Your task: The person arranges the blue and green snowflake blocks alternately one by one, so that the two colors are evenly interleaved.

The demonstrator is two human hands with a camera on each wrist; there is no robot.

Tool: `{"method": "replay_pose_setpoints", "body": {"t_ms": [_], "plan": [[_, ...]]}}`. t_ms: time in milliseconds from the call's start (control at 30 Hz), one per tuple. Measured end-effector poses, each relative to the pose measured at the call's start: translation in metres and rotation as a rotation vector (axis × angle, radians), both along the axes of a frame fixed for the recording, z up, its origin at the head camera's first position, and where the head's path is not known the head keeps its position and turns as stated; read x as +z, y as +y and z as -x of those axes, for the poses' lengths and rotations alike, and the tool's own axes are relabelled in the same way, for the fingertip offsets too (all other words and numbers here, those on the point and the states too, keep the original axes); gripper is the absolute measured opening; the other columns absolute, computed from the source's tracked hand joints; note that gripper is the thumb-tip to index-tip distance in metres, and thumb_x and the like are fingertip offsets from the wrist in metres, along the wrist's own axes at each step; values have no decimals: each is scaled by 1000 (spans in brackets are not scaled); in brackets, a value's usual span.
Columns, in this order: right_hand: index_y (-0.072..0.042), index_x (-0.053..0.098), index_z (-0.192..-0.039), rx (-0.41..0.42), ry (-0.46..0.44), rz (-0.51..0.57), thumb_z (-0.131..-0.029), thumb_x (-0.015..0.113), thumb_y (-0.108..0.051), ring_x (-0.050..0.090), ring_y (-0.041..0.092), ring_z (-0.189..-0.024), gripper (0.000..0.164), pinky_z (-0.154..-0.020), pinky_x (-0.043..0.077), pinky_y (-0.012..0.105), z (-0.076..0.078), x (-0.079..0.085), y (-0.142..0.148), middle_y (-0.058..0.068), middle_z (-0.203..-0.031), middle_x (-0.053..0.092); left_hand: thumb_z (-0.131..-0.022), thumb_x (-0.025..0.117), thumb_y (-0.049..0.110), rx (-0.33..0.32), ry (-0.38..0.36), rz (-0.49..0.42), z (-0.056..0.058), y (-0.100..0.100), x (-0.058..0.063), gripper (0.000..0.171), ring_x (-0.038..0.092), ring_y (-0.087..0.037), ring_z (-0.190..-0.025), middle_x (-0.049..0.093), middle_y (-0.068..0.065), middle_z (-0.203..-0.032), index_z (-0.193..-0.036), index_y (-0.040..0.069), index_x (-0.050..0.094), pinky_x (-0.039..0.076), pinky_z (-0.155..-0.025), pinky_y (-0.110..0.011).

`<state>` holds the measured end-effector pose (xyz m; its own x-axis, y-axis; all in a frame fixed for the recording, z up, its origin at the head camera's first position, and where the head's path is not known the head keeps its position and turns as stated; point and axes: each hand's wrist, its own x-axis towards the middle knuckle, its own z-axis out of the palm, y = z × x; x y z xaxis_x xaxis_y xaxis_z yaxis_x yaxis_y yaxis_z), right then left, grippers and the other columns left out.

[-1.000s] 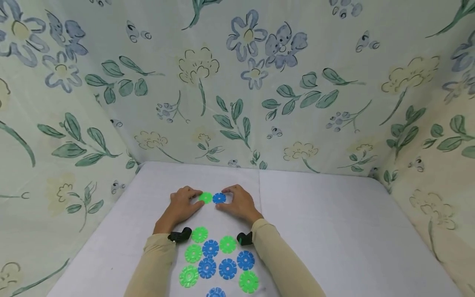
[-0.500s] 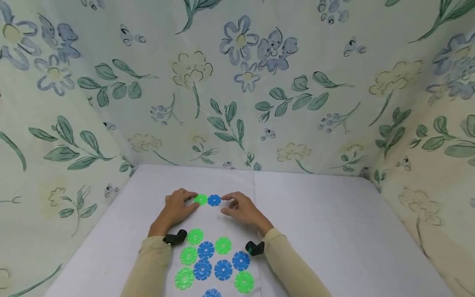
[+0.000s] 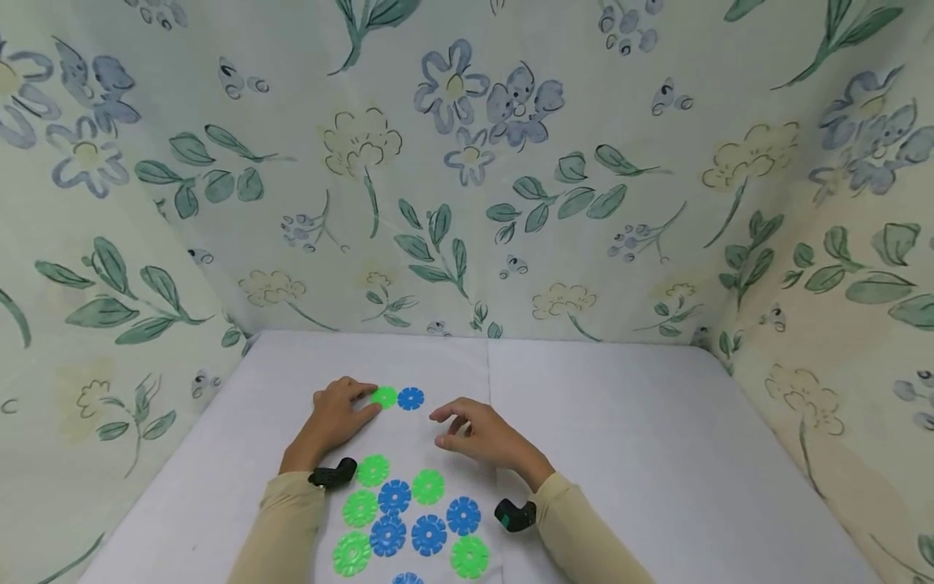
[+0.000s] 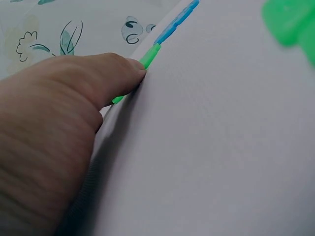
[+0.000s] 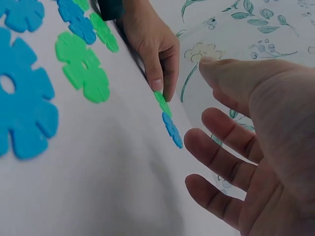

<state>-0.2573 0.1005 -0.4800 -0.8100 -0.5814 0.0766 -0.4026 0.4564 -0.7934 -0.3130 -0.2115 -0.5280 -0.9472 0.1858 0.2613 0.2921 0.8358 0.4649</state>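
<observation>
With thumb and forefinger at its edges, my left hand [image 3: 336, 418] pinches a flat green notched disc [image 3: 385, 397] lying on the white tabletop. A blue notched disc [image 3: 411, 398] lies flat just right of it, edge to edge; I cannot tell whether they interlock. In the left wrist view the green disc [image 4: 151, 56] shows edge-on beside my thumb, with the blue disc [image 4: 176, 22] beyond. My right hand [image 3: 487, 436] hovers to the right and nearer, holding nothing. Its fingers [image 5: 214, 150] are spread and loosely bent in the right wrist view.
Closer to me lie several more discs, among them a green disc [image 3: 428, 487], a blue disc [image 3: 428, 535] and a green disc [image 3: 469, 556]. The white cloth-covered table [image 3: 620, 454] extends rightward. A floral curtain [image 3: 467, 203] encloses its back and sides.
My right hand has let go of the blue disc and drawn back toward the right and nearer to me. The left hand stays at the green disc. The head view has shifted slightly.
</observation>
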Motion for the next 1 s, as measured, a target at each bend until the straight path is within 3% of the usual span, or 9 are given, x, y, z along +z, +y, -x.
{"method": "replay_pose_setpoints", "body": {"t_ms": [200,333,600,800,1000], "plan": [[-18,63,-131,33,9,-2,-95,68,-42,63,6,-102,44,-87,50,29,-22,1,1,2,-129,64,-90,74,39,3,-6,-5,-5,-2,-1,40,54,-16,-91,63,0,-102,-125,22,71,27,-79,-41],[-18,63,-130,56,11,-3,-94,68,-42,63,7,-101,44,-84,51,26,-28,-1,-1,3,-127,65,-90,74,39,8,6,-8,-6,-3,-1,39,55,-16,-90,63,0,-102,-125,21,71,27,-79,-41],[-16,66,-128,95,32,-12,-92,72,-38,61,20,-97,42,-76,50,22,-30,-4,-4,5,-118,65,-90,74,39,4,-6,-14,-3,-5,1,39,54,-16,-90,63,1,-101,-125,22,71,27,-80,-41],[-20,68,-124,99,29,-1,-87,78,-37,59,17,-88,42,-78,49,22,-26,-14,-7,5,-108,65,-90,74,41,18,-11,-18,-2,-4,1,40,56,-17,-94,64,1,-104,-126,23,70,29,-82,-43],[-30,69,-119,78,-29,-62,-83,81,-42,52,9,-86,40,-77,46,22,-26,-24,-6,-6,-103,61,-90,73,41,7,-12,-12,1,-1,0,41,57,-19,-98,65,-1,-107,-126,23,70,29,-83,-44]]}}
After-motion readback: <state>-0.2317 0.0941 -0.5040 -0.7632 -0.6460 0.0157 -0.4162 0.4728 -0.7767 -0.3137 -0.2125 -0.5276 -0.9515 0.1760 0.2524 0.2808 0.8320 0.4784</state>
